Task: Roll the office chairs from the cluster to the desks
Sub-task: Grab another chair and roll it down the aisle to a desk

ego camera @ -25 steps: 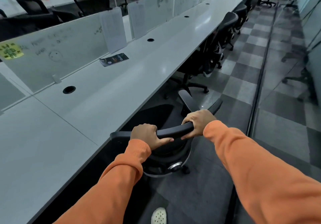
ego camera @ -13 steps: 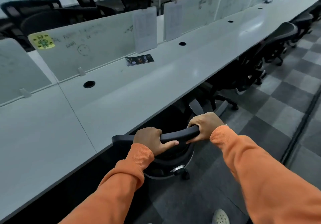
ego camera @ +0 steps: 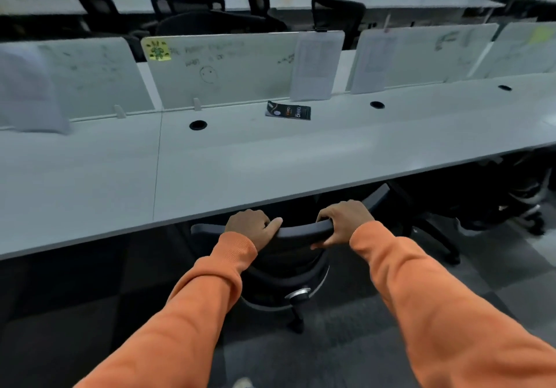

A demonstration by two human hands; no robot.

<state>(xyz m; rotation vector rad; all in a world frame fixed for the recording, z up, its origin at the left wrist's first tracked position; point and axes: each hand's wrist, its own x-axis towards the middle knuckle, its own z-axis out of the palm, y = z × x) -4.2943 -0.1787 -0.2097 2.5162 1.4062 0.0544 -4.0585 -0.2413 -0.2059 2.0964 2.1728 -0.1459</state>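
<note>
Left hand [ego camera: 249, 225] and right hand [ego camera: 344, 221] both in closed grip on 1 chair [ego camera: 299, 232] backrest, at surface [ego camera: 270, 165] edge.

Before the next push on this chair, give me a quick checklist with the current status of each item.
1. Left hand grips the top rail of the chair: ok.
2. Right hand grips the same rail: ok.
3. Rail runs roughly parallel to the desk edge, close in front of it: ok.
4. Armrest clears the underside of the desk: cannot tell, it meets the edge in shadow.
5. Space under the desk is free for the seat: cannot tell, too dark.
</note>
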